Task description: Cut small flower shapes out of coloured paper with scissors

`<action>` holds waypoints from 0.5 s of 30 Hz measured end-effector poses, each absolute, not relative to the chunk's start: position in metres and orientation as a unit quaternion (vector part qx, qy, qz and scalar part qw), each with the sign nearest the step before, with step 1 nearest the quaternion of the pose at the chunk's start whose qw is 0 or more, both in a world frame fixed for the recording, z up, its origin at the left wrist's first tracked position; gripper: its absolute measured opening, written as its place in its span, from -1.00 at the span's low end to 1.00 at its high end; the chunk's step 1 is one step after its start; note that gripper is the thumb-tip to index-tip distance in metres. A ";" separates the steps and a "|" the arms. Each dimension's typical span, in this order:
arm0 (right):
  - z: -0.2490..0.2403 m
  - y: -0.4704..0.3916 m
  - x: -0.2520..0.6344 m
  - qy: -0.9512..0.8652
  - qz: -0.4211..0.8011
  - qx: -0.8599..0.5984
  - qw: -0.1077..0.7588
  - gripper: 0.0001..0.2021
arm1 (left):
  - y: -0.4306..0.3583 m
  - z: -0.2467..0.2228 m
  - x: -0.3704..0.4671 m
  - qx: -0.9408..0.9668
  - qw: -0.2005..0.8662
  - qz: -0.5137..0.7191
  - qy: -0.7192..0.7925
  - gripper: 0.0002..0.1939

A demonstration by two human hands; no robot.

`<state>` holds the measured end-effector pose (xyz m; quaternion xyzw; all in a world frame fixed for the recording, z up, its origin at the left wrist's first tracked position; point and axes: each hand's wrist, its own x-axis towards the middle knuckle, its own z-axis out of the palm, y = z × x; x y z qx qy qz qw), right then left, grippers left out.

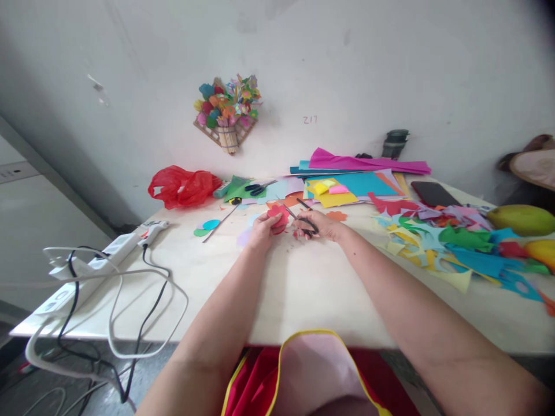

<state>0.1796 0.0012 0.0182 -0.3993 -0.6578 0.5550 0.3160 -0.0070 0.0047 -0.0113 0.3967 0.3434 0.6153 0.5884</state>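
Near the middle of the table, my left hand (262, 229) pinches a small piece of red paper (278, 217). My right hand (319, 224) is closed around the dark handles of a pair of scissors (309, 226), whose blades point left to the red paper's edge. Whether the blades are cutting into it I cannot tell. Tiny paper scraps lie under both hands. An orange flower-shaped paper cutout (336, 216) rests just beyond my right hand.
Piled paper scraps (433, 231) cover the right side, with a phone (435, 194) and a mango (520, 219). Coloured sheets (364, 184) and a second pair of scissors (255, 189) lie behind. A red plastic bag (184, 188) and a power strip (91, 271) with loose cables are left.
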 end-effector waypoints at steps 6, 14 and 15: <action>0.019 0.000 0.180 -0.663 0.541 -0.411 0.314 -0.78 | 0.006 -0.012 -0.008 0.407 0.582 0.601 0.366 -0.65; 0.024 -0.003 0.180 -0.661 0.544 -0.419 0.301 -0.77 | 0.005 -0.011 -0.007 0.423 0.583 0.595 0.358 -0.61; 0.024 -0.004 0.180 -0.664 0.546 -0.414 0.300 -0.78 | 0.005 -0.012 -0.007 0.418 0.581 0.602 0.354 -0.61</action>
